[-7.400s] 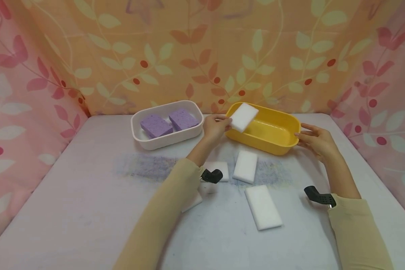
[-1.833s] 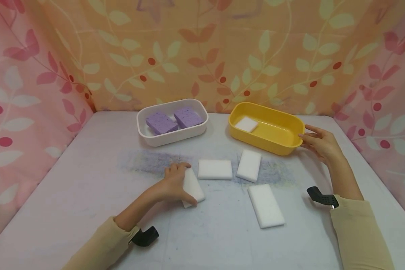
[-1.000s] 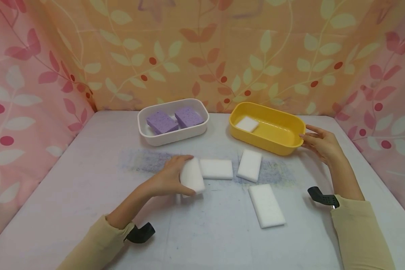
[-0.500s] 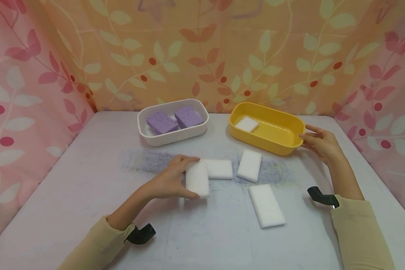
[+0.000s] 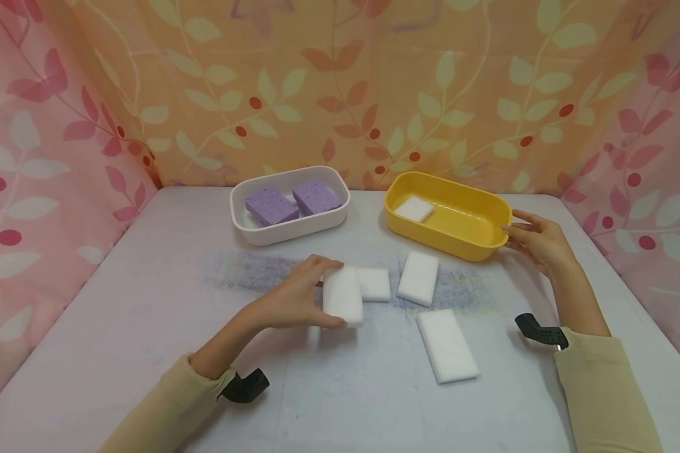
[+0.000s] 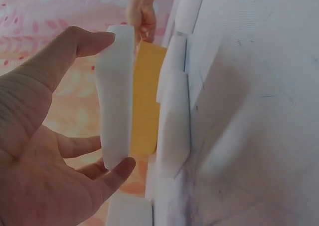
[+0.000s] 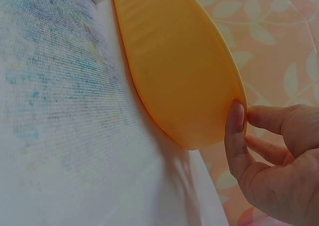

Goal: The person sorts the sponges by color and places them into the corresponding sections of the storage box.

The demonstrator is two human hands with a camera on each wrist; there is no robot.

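Observation:
My left hand (image 5: 294, 296) pinches a white sponge (image 5: 342, 296) by its two ends, thumb on one and fingertips on the other. In the left wrist view this sponge (image 6: 117, 96) is clear of the table. It overlaps a second white sponge (image 5: 375, 284) in the head view. Two more white sponges lie to the right, one tilted (image 5: 418, 278) and one nearer the front (image 5: 447, 346). At the far right my right hand (image 5: 544, 245) holds the end rim of a yellow tray (image 5: 439, 238) between thumb and fingers. Inside the tray's left end lies a white sponge (image 5: 414, 208).
A white tray (image 5: 277, 236) at the back left contains two purple sponges (image 5: 271, 206). Bluish smudges (image 5: 249, 270) mark the white tabletop (image 5: 119, 327). Floral curtains (image 5: 294, 82) stand behind the table and along both sides.
The left hand earlier put a white sponge into the yellow tray, then gripped another off the table, lifted it and moved it rightward. The right hand stays at the tray's end.

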